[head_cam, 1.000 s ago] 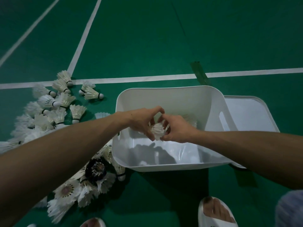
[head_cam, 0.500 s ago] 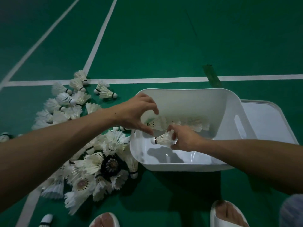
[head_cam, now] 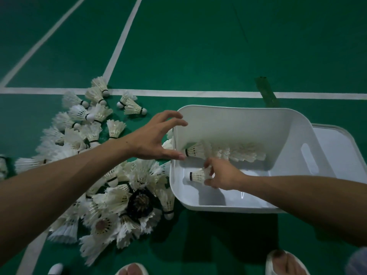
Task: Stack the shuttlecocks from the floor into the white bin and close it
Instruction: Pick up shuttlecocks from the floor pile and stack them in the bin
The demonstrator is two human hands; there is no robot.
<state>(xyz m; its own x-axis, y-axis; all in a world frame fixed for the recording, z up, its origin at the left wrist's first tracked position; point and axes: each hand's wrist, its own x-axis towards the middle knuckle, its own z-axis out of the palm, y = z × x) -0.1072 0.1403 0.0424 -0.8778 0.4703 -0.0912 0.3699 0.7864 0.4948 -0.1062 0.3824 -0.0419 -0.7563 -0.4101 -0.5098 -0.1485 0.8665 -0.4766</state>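
Head view: the right hand (head_cam: 220, 175) pinches the feather skirt of a shuttlecock (head_cam: 197, 175) low inside the white bin (head_cam: 238, 124), centre-right of the frame, just below a nested row (head_cam: 228, 152) lying along the far wall. The left hand (head_cam: 156, 137) hovers at the bin's left rim, fingers spread, holding nothing. A heap of shuttlecocks (head_cam: 119, 187) lies on the floor (head_cam: 198, 46) at lower left. They look feather-light and easily crushed, so each is best taken by its cork, or loosely round the skirt.
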